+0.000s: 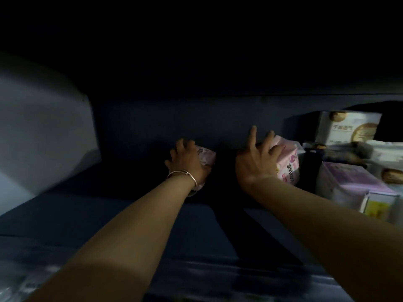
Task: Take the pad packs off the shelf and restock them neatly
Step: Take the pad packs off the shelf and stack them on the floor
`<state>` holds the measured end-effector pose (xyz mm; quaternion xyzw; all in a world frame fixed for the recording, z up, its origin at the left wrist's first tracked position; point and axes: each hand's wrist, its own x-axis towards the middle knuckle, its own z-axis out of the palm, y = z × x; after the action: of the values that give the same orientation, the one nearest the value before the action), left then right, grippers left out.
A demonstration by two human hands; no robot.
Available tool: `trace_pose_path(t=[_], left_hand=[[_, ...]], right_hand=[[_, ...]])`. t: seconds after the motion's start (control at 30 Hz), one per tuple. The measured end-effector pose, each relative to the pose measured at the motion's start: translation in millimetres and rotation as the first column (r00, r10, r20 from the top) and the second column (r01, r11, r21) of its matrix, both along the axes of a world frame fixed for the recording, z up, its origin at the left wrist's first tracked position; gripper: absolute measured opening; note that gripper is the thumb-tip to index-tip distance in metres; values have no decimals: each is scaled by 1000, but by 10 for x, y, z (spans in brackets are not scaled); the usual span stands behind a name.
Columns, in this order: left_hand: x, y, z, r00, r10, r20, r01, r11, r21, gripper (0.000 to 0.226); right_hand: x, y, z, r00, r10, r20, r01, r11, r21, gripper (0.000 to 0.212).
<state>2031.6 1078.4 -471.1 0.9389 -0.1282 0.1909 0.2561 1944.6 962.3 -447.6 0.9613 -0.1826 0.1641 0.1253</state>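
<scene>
Both my arms reach deep into a dark shelf bay [113, 216]. My left hand [185, 160], with a metal bangle on the wrist, grips a small pink pad pack [207, 156] near the back of the shelf. My right hand [257, 158] holds a larger pink pad pack [287, 164] with printed lettering; its fingers are spread over the pack's left face, the index finger pointing up. This pack stands upright against the row of other packs on the right.
A white box with gold print [349, 127] stands at the back right. Below it lie lilac packs [353, 186] and a pack with a yellow label [377, 208]. A pale grey side panel [43, 127] closes the bay on the left. The shelf's front edge [218, 277] is blurred.
</scene>
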Motion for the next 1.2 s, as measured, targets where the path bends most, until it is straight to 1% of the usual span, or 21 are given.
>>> trace_pose_path(t=[0.1, 0.17, 0.2, 0.27, 0.33, 0.4, 0.53, 0.57, 0.7, 0.73, 0.8, 0.9, 0.93, 1.0, 1.07, 1.2], left_hand=[[-64, -14, 123, 985, 46, -167, -27, 993, 117, 89], [-111, -5, 183, 966, 64, -249, -10, 977, 212, 88], [-123, 9, 198, 958, 66, -279, -4, 976, 219, 90], [-142, 31, 196, 946, 66, -317, -12, 985, 170, 96], [-185, 17, 171, 952, 56, -301, -19, 992, 126, 97], [-239, -18, 155, 961, 45, -272, -16, 994, 107, 96], [-291, -101, 131, 963, -44, -268, 59, 997, 46, 97], [-292, -117, 128, 959, -60, -278, 76, 996, 46, 97], [-266, -164, 132, 953, -56, -296, 104, 983, 150, 93], [-249, -184, 127, 954, -48, -296, 104, 978, 179, 91], [-230, -223, 112, 957, -24, -288, 91, 971, 221, 92], [-222, -250, 110, 959, -14, -283, 87, 966, 245, 90], [-219, -250, 116, 959, -17, -284, 93, 963, 255, 90], [-220, -245, 129, 959, -18, -282, 99, 956, 275, 89], [-214, -242, 129, 959, -15, -282, 103, 948, 301, 90], [-247, -238, 124, 959, -11, -284, 109, 937, 333, 89]], right_hand=[[-42, -80, 43, 994, -101, -52, 103, 994, 32, 45], [-61, -161, 40, 990, -109, -86, 112, 993, 41, 45], [-64, -201, 38, 991, -95, -98, 102, 993, 61, 45], [-79, -272, 58, 993, -58, -101, 71, 988, 135, 49], [-105, -322, 105, 997, -19, -77, 35, 975, 218, 57], [-138, -347, 146, 997, -18, -69, 35, 967, 251, 66], [-181, -407, 207, 983, -49, -178, 96, 960, 265, 87], [-201, -423, 214, 978, -43, -203, 95, 963, 253, 89], [-223, -448, 173, 981, -37, -189, 58, 992, 108, 79], [-210, -443, 170, 980, -37, -194, 61, 992, 115, 79], [-145, -443, 180, 974, -18, -226, 66, 976, 205, 81], [-50, -482, 201, 972, 16, -236, 63, 945, 321, 95], [-45, -493, 205, 975, -10, -221, 87, 934, 346, 100], [-43, -511, 208, 978, -81, -191, 152, 908, 390, 101], [-41, -525, 203, 977, -100, -188, 166, 911, 376, 95], [-52, -561, 159, 983, -89, -157, 129, 956, 264, 84]])
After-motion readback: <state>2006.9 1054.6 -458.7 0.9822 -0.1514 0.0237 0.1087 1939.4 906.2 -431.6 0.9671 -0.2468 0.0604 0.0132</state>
